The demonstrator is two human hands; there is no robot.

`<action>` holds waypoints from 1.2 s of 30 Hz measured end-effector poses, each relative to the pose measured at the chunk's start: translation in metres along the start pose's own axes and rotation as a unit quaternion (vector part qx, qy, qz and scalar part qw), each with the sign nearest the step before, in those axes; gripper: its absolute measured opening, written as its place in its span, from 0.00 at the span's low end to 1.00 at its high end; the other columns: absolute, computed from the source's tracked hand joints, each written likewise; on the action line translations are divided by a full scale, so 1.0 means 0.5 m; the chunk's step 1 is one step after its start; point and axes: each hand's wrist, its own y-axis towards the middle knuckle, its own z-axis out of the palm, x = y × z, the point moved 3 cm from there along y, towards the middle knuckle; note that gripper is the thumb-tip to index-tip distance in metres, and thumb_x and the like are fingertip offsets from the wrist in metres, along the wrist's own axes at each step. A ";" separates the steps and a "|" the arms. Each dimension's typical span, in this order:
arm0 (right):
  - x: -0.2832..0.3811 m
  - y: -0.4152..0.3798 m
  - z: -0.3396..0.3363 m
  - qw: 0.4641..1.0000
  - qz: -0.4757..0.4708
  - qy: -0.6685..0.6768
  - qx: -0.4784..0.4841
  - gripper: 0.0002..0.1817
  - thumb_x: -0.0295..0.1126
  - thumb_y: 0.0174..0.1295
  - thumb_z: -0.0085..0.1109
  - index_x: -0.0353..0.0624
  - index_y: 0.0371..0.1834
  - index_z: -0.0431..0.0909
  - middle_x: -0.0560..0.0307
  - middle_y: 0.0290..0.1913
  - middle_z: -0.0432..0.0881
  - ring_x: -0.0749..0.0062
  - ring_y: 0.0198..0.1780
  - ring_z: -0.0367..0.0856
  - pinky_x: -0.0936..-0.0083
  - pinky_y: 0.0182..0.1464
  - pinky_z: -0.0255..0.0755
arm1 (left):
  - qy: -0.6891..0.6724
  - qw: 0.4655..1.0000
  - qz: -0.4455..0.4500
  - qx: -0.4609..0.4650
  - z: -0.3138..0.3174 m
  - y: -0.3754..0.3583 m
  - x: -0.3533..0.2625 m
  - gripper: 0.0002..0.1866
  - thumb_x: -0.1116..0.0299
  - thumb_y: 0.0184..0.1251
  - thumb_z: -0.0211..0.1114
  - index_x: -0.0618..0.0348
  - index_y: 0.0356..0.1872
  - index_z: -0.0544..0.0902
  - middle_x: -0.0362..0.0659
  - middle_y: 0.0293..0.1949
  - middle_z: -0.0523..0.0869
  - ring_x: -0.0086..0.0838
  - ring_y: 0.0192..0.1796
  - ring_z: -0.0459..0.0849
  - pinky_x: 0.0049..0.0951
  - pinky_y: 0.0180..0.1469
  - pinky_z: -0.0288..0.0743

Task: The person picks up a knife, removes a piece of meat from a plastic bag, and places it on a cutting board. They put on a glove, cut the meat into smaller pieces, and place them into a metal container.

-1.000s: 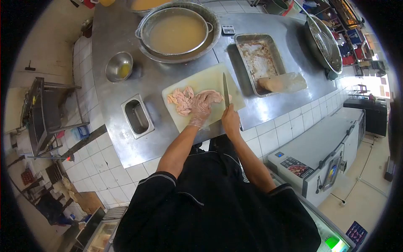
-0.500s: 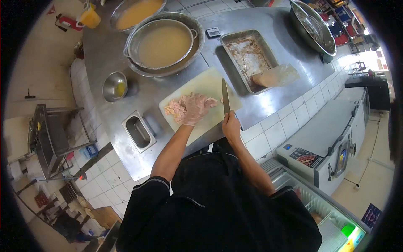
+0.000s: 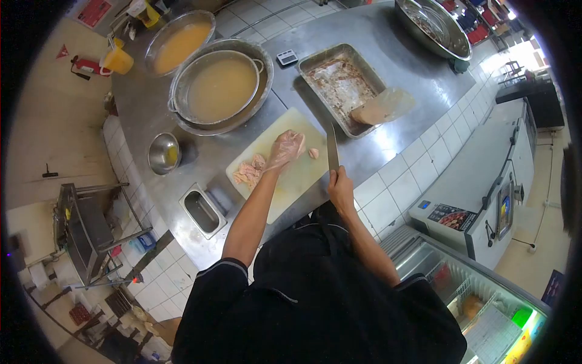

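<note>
The right grip holds a knife beside the cutting board. Over the board, the left grip curls near raw meat, contents unclear.

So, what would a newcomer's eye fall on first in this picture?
Probably the long knife in the right hand, by the right side of the cutting board. Next, the left hand in a clear glove, over the board, with pale pink meat beside it. Then, upper left on the steel table, a pot of cloudy liquid inside a wider basin.
</note>
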 end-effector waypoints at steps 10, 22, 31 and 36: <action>-0.022 -0.011 -0.027 1.000 0.009 0.015 0.021 0.13 0.36 0.75 0.49 0.35 0.41 0.70 0.25 0.33 0.81 0.23 0.40 0.78 0.38 0.41 0.69 | -0.093 0.995 -0.045 0.014 0.005 -0.059 0.100 0.19 0.53 0.64 0.70 0.61 0.40 0.87 0.45 0.30 0.87 0.29 0.32 0.85 0.32 0.38 0.78; -0.031 -0.024 -0.045 0.999 0.020 0.023 0.043 0.13 0.36 0.76 0.49 0.35 0.41 0.71 0.28 0.33 0.82 0.25 0.39 0.79 0.39 0.40 0.70 | -0.008 0.999 -0.018 -0.041 -0.021 -0.049 0.234 0.16 0.58 0.61 0.76 0.61 0.30 0.83 0.44 0.23 0.86 0.28 0.26 0.86 0.33 0.29 0.77; -0.049 -0.043 -0.052 0.999 0.010 0.042 0.015 0.14 0.36 0.74 0.52 0.32 0.40 0.71 0.28 0.32 0.80 0.26 0.38 0.78 0.47 0.38 0.69 | -0.062 0.997 -0.001 -0.034 -0.060 -0.105 0.076 0.12 0.67 0.67 0.72 0.59 0.29 0.79 0.39 0.23 0.83 0.22 0.25 0.81 0.27 0.26 0.75; -0.065 -0.046 -0.051 0.998 0.026 0.053 0.021 0.14 0.36 0.75 0.52 0.33 0.40 0.72 0.29 0.32 0.81 0.30 0.36 0.81 0.49 0.36 0.71 | -0.258 0.956 -0.138 0.023 -0.071 -0.101 0.039 0.12 0.69 0.67 0.70 0.60 0.48 0.81 0.42 0.38 0.84 0.25 0.41 0.85 0.29 0.41 0.81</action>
